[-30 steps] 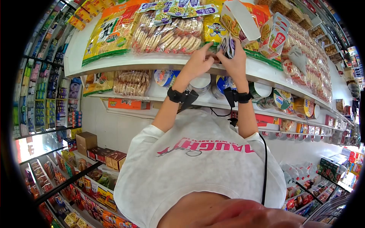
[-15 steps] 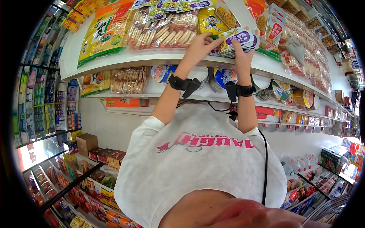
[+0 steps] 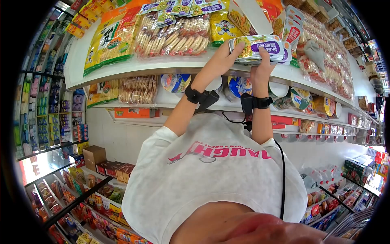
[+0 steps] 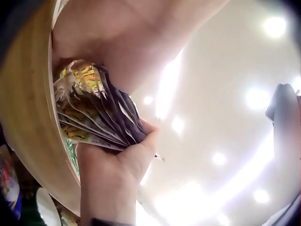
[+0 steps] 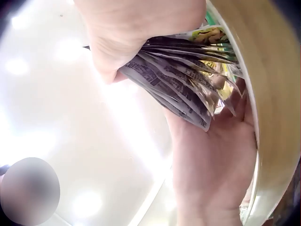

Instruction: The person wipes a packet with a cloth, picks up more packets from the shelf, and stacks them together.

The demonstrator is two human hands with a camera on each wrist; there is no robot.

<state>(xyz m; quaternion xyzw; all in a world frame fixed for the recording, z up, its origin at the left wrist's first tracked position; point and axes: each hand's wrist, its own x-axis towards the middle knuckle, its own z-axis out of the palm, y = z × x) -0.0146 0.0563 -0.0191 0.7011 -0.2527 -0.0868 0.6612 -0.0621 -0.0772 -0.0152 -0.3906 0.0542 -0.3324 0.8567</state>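
Observation:
A fanned stack of snack packets (image 3: 266,45), white and purple with food pictures, is held at the front edge of the upper shelf in the head view. My right hand (image 3: 262,69) grips the stack from the near side, thumb on the top packet. At the left end, my left hand (image 3: 221,61) holds the packets, its fingertips on their edge. In the left wrist view the packets (image 4: 101,108) spread between both hands, their dark backs showing. The right wrist view shows my left palm (image 5: 207,160) under the loose ends, with its fingers partly hidden.
An open snack carton (image 3: 254,18) stands just behind the stack, another carton (image 3: 292,30) to its right. More packets (image 3: 183,8) lie on bagged crackers (image 3: 172,38). A grey cloth-like item (image 3: 315,53) rests on bags at right. Instant noodle tubs (image 3: 239,86) fill the shelf below.
The stack has turned from edge-on to face up and swung level, slightly right. My left hand has moved right from beside it onto its left end. My right hand has kept its grip.

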